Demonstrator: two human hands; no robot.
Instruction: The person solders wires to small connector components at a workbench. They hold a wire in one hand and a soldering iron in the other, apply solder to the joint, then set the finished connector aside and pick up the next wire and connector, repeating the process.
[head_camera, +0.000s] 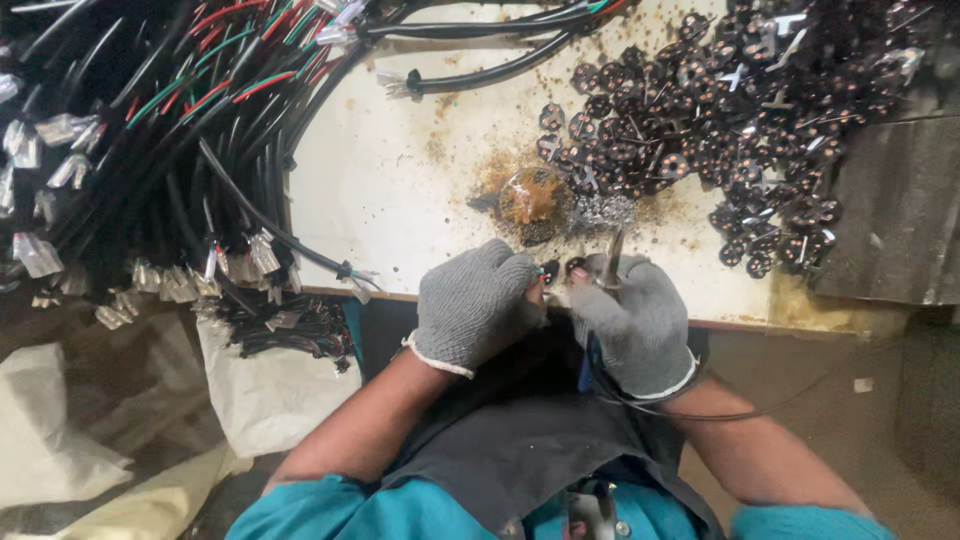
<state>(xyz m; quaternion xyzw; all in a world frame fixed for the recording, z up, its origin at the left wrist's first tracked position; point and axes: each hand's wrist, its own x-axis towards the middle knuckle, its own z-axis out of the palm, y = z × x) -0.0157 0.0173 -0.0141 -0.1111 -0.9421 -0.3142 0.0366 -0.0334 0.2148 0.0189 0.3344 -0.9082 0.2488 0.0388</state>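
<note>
A small dark round part (551, 270) sits pinched at the fingertips of the left hand (472, 305), right at the near edge of the white worktable (400, 170). That hand wears a grey knit glove and is curled closed around the part, knuckles up, the bare forearm running back toward the body. Just beside it, almost touching, the right hand (632, 322), gloved the same way, is wrapped tight around a slim metal tool (612, 255) whose shaft stands up out of the fist and points away toward the table; a second small dark piece (577, 267) lies between the two hands. A thin black wire (690, 412) loops under the right wrist.

Just beyond the tool lies a rusty brown stain with a glassy round blob (530, 197) and a clump of silvery scraps (607, 211). Farther right, a big loose heap of dark round parts (720, 100) with metal pins spreads over the table. To the left, a thick mass of black cables (150, 150) with red and green cores and clear plastic end caps covers the table and hangs off its edge. A dark apron (520, 440) covers the lap over a teal shirt, and pale sacks (60, 430) lie on the floor at the left.
</note>
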